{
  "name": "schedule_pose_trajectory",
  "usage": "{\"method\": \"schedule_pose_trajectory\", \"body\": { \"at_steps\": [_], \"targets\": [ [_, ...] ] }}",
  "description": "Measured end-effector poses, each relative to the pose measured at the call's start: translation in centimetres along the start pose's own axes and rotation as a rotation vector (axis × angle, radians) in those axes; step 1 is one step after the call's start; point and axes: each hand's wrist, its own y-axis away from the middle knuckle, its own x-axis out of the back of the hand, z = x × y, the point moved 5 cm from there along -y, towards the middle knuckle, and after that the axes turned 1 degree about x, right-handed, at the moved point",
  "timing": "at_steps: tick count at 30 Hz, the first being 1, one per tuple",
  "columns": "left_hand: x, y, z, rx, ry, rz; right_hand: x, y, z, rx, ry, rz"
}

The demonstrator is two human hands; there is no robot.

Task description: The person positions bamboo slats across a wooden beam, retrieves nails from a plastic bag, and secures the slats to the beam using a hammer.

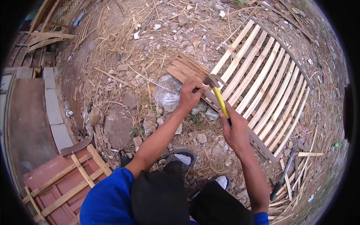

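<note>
My right hand (237, 131) is wrapped round the handle of a claw hammer (221, 98) with a yellow shaft and black grip. The hammer's metal head is close to the fingertips of my left hand (191, 93). Those fingers are pinched together at the near left corner of a slatted wooden panel (258, 75); whatever they hold is too small or hidden to name. Pale slats run side by side between two darker rails on this panel. Beneath its corner lies a rough brown wood board (186, 68).
A clear plastic bag (166, 93) lies left of the board among stones and straw. At right, a long tool with a black handle (276, 190) rests near loose wood strips (310, 154). A reddish panel with wooden battens (67, 195) is at lower left.
</note>
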Motion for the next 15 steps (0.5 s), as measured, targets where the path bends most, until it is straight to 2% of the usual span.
{"method": "schedule_pose_trajectory", "body": {
  "at_steps": [4,6,12,15],
  "targets": [
    [0.3,0.1,0.0,-0.019,0.034,-0.003,-1.6,-0.2,0.6,0.009,0.032,0.035],
    [0.2,0.1,-0.2,0.011,0.022,-0.051,-1.6,-0.3,0.6,0.0,0.061,-0.023],
    [0.2,-0.1,0.5,-0.011,0.033,0.017,-1.3,-0.1,-0.1,0.066,0.031,0.022],
    [0.0,0.1,-0.5,0.098,0.026,-0.038,-1.8,0.0,0.4,0.036,0.034,-0.015]
  ]
}}
